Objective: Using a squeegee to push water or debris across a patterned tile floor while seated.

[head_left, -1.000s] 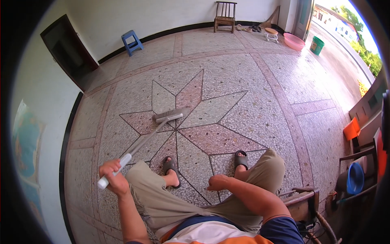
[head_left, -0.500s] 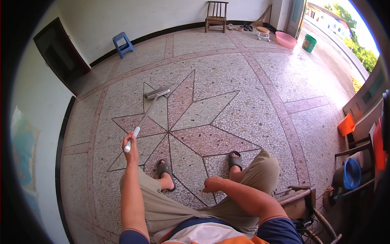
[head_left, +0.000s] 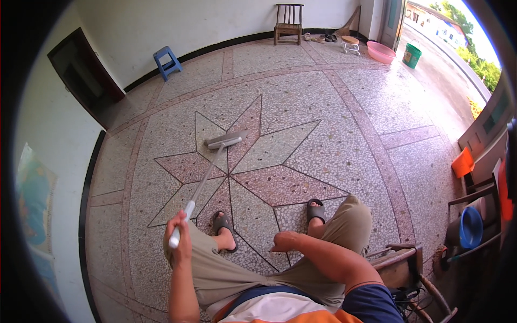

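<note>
As the mop [head_left: 225, 142], clasped in the left grip [head_left: 183, 238], is drawn closer, nearer floor [head_left: 301, 153] is covered, the right grip [head_left: 285, 241] being curled closed.

The long-handled floor tool [head_left: 208, 175] you hold has a smooth white plastic grip [head_left: 175, 237] and a slender pale pole that looks like metal; its white crossbar [head_left: 225, 142] seems to be plastic too. Under your slides [head_left: 316, 212], matt and rubbery, lies a speckled terrazzo floor [head_left: 323, 148], polished enough to shine toward the doorway. Your trousers [head_left: 231, 277] are matt, creased cloth, your shirt [head_left: 274, 311] smoother fabric. Ahead of you, the blue stool [head_left: 168, 64], pink basin [head_left: 381, 52] and green bucket [head_left: 412, 56] look like moulded plastic, while the slatted chair [head_left: 288, 27] is dark, worn wood. At your left, a slightly glossy paper-like poster [head_left: 35, 199] covers smooth matt wall [head_left: 75, 177].
</note>
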Demonstrator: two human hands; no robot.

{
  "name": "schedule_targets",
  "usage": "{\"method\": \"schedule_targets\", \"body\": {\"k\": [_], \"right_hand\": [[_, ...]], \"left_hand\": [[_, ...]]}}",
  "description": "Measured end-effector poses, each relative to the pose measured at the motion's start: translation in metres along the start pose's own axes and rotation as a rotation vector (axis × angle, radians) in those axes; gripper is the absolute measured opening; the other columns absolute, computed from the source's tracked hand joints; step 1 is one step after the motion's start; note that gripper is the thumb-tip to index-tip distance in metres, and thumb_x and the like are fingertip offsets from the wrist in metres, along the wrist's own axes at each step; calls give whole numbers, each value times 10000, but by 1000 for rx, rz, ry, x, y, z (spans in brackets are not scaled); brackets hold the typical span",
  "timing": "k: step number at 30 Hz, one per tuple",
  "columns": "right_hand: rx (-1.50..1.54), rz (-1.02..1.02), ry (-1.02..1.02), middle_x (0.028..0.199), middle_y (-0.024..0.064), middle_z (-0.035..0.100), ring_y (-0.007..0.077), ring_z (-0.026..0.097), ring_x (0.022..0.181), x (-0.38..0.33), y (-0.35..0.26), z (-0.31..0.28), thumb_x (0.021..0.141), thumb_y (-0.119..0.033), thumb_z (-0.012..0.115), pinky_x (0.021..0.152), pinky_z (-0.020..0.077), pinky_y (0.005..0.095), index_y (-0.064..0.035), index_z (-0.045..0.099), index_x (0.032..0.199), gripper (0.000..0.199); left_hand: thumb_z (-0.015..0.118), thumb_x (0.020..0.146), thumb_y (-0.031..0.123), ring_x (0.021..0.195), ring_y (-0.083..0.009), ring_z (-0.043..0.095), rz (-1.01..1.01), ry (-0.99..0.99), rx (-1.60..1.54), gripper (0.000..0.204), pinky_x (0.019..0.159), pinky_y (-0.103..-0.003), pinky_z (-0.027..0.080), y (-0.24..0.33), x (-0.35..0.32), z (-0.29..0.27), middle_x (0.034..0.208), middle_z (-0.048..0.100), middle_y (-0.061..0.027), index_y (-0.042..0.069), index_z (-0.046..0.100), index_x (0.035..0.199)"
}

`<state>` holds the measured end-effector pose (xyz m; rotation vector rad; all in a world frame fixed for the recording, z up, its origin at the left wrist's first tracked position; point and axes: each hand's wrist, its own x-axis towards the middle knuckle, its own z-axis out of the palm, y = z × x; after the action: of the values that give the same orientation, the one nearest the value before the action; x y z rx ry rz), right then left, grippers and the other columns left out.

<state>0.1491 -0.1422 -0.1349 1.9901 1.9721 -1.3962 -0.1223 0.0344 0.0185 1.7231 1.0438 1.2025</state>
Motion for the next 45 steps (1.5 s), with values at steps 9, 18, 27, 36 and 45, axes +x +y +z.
{"method": "schedule_targets", "body": {"k": [9, 18, 27, 36, 45], "right_hand": [[-47, -3, -25, 981, 201, 679, 363, 643, 945, 0, 0, 0, 820, -480, 593, 833, 502, 454, -28, 721, 909, 478], [-48, -47, 19, 924, 179, 688, 360, 648, 907, 3, 5, 9, 821, -498, 592, 804, 503, 458, -62, 730, 880, 461], [-25, -35, -1, 948, 150, 694, 345, 648, 920, -1, -3, -2, 835, -488, 589, 807, 503, 452, -90, 731, 901, 427], [42, -12, -20, 1038, 206, 670, 358, 625, 1019, -6, -8, -11, 803, -465, 621, 866, 499, 438, -13, 714, 941, 482], [3, -9, 50, 964, 177, 689, 354, 650, 939, 2, -2, -3, 815, -488, 597, 818, 507, 453, -67, 730, 918, 453]], "left_hand": [[482, 977, 423, 678, -167, 423, 431, 126, -381, 368, 818, -413, 437, 122, -27, -45, 709, 377, -7, 141, 358, 776], [531, 958, 395, 597, -134, 392, 533, 161, -429, 360, 602, -311, 408, 120, -7, -5, 660, 389, -7, 121, 365, 794], [523, 953, 119, 890, -224, 585, 367, -4, -244, 117, 887, -419, 474, 34, 43, 65, 853, 598, -94, 25, 508, 885], [609, 940, 184, 1070, -233, 577, 259, -206, -46, 174, 922, -356, 447, -36, 117, 152, 1107, 639, -139, 10, 597, 945], [649, 899, 97, 1093, -284, 583, 337, -179, -19, 128, 944, -378, 441, -42, 64, 157, 1074, 639, -139, 18, 552, 929]]}}
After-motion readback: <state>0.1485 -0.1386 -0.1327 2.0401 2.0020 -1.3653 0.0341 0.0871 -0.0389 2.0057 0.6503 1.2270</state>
